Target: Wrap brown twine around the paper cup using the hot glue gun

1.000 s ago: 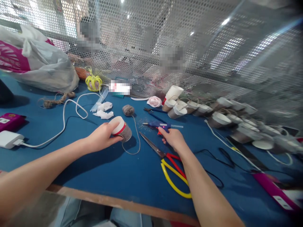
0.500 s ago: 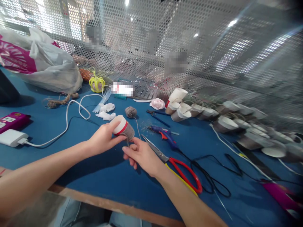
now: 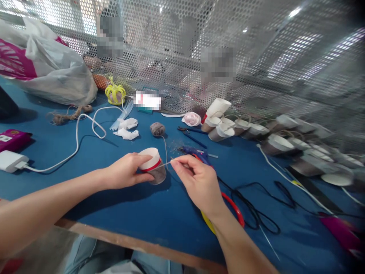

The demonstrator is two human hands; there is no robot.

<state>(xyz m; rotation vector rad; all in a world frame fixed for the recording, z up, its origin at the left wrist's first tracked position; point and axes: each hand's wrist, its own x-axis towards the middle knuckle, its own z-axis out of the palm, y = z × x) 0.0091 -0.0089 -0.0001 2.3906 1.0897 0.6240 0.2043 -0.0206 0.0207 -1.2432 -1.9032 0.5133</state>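
Note:
My left hand is closed around a paper cup, which has a white top, a red stripe and grey yarn wound round its lower part. The cup leans slightly, low over the table or on it. My right hand pinches a strand of grey yarn stretched out from the cup's side. Behind the cup lies a small ball of grey yarn with a loose tail. Scissors with red and yellow handles are partly hidden under my right hand, next to a blue glue gun.
Pliers and a pink ribbon roll lie farther back. Several yarn-wrapped cups line the right side by a perforated metal screen. A white cable loops at left, before a plastic bag. A black cord coils at right.
The cup has come down and tipped more upright in my left hand. My right hand has moved right and away from the cup, drawing the yarn strand straight and covering the scissor blades.

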